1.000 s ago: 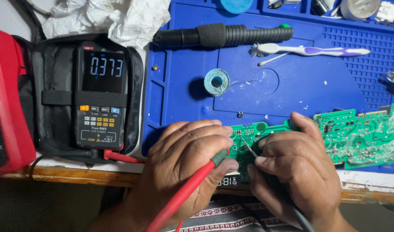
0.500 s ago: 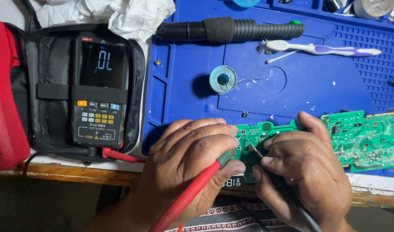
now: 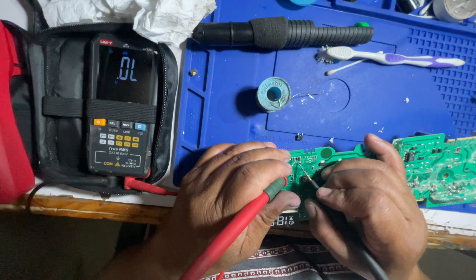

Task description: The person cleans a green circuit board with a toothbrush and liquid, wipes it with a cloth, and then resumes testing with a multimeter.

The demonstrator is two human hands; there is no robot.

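My left hand (image 3: pixel 230 194) grips a red test probe (image 3: pixel 238 231) with a green collar, its tip angled onto a green circuit board (image 3: pixel 440 163). My right hand (image 3: pixel 373 205) pinches a black test probe (image 3: pixel 352 243) whose thin metal tip touches the same board near its left end. The board lies on a blue work mat (image 3: pixel 352 103) at the table's front edge; my hands hide its left part. A black multimeter (image 3: pixel 121 103) with a lit screen sits in an open black case (image 3: pixel 46 98) to the left.
On the mat lie a black ribbed soldering-iron handle (image 3: pixel 284 33), a white-and-purple toothbrush (image 3: pixel 388 57) and a small blue solder spool (image 3: pixel 273 94). Crumpled white paper (image 3: pixel 165 15) sits at the back. A red object (image 3: pixel 7 114) is at far left. Wooden table edge (image 3: pixel 87 207) runs below.
The multimeter reading switched from a number to an overload sign. The view shifted slightly; both hands keep their probes on the board's left end.
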